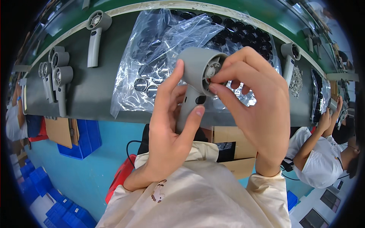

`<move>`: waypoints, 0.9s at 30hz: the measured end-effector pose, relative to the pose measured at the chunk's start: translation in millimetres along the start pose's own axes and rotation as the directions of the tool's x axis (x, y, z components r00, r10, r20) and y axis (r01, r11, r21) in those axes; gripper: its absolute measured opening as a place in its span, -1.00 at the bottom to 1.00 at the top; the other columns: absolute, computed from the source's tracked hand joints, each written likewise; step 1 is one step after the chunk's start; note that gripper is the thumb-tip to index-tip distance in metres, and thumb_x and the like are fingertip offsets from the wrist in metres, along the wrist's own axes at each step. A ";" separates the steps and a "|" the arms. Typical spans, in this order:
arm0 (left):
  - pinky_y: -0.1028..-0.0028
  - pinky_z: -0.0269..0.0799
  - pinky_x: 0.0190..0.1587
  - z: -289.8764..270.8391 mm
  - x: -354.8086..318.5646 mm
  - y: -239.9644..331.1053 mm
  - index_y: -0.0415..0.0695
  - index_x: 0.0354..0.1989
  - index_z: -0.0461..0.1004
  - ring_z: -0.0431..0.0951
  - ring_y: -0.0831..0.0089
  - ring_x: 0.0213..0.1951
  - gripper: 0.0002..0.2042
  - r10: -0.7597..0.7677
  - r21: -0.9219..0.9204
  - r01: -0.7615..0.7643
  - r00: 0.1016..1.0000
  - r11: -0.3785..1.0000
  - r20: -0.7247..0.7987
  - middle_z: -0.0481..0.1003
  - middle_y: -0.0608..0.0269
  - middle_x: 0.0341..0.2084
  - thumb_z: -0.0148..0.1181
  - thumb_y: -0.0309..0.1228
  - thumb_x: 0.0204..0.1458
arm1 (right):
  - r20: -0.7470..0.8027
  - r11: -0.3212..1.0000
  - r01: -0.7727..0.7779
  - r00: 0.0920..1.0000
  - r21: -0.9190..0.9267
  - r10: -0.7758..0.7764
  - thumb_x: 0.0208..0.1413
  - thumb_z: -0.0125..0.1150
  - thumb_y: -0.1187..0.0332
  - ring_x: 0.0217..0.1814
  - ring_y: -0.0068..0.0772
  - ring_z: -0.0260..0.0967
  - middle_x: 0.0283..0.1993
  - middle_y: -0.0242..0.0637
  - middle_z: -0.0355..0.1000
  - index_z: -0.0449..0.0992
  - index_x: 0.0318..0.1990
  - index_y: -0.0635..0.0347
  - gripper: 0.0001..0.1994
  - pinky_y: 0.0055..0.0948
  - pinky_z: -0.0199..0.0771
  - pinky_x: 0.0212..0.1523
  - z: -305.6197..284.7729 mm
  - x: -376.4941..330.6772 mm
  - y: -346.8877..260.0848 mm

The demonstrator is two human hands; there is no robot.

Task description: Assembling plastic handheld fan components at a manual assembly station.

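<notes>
A grey handheld fan [194, 68] is held up above the bench edge. My left hand [165, 123] wraps round its handle and the side of its head, with the thumb on the handle near a dark oval button. The open front of the fan head faces right, showing a hub and a bit of red inside. My right hand [262, 100] has its thumb and forefinger pinched together at that opening. Whatever lies between those fingertips is too small or hidden to make out. Behind the fan lies a clear plastic bag [131, 62] with many round black caps [249, 38].
More grey fans [62, 76] stand at the left, another fan [94, 47] lies farther back, and one fan [291, 57] is on the right beside a heap of small silvery parts [296, 83]. Blue crates [89, 140] and cardboard boxes [237, 146] sit below. A co-worker [321, 163] works at right.
</notes>
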State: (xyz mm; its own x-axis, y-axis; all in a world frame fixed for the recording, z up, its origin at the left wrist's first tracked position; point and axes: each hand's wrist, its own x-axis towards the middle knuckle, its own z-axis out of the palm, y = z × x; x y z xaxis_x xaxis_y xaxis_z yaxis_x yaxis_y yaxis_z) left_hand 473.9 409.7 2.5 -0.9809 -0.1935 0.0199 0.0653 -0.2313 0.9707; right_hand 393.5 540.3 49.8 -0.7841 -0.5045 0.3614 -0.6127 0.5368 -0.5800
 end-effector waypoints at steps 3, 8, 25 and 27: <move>0.58 0.37 -0.18 -2.7 -1.0 -2.9 -0.17 0.33 -0.06 0.40 0.49 -0.17 -0.35 -0.001 0.106 -0.003 0.999 0.994 0.038 0.35 0.08 -0.13 -0.03 -0.71 0.04 | 0.016 0.999 -0.030 0.999 0.032 0.029 -0.28 0.30 0.62 -0.47 -0.51 0.31 -0.43 -0.38 0.35 0.49 -0.48 0.27 -0.85 -0.58 0.23 -0.54 -1.1 -1.1 0.9; 0.44 0.32 0.00 -4.5 -0.8 -5.8 -0.27 0.32 -0.05 0.41 0.34 -0.07 -0.35 0.116 0.223 -0.121 0.993 0.967 0.034 0.33 0.00 0.00 -0.01 -0.72 0.00 | -0.029 0.994 -0.050 0.998 0.094 0.053 -0.31 0.31 0.62 -0.50 -0.50 0.30 -0.44 -0.37 0.35 0.50 -0.49 0.26 -0.84 -0.58 0.22 -0.57 3.6 -6.4 -0.2; 0.39 0.41 -0.01 -17.8 23.9 -1.1 -0.13 0.28 -0.06 0.47 0.34 -0.09 -0.51 -0.139 -0.360 0.147 0.989 0.921 0.047 0.40 -0.07 -0.06 -0.11 -0.53 0.19 | -0.074 0.979 0.008 0.997 -0.202 -0.023 -0.03 0.26 0.44 -0.43 -0.32 0.36 -0.36 -0.20 0.38 0.52 -0.16 0.21 -0.77 -0.42 0.40 -0.34 29.2 32.7 105.3; 0.38 0.44 -0.05 -20.4 23.0 -2.6 -0.11 0.27 -0.05 0.50 0.31 -0.13 -0.53 -0.175 -0.410 0.172 0.984 0.896 0.032 0.41 -0.07 -0.06 -0.12 -0.54 0.20 | -0.054 0.980 -0.017 0.999 -0.198 0.007 -0.04 0.25 0.45 -0.34 -0.19 0.36 -0.28 -0.15 0.34 0.53 -0.17 0.20 -0.77 -0.34 0.40 -0.29 42.2 31.2 111.1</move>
State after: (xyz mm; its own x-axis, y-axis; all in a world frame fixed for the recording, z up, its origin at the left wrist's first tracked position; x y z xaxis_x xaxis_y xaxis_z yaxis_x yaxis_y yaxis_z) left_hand 454.9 386.4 -4.5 -0.9826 -0.1195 -0.1422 -0.0354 -0.6310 0.7750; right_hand 305.1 555.6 -34.2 -0.7924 -0.4636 0.3965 -0.6065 0.6684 -0.4306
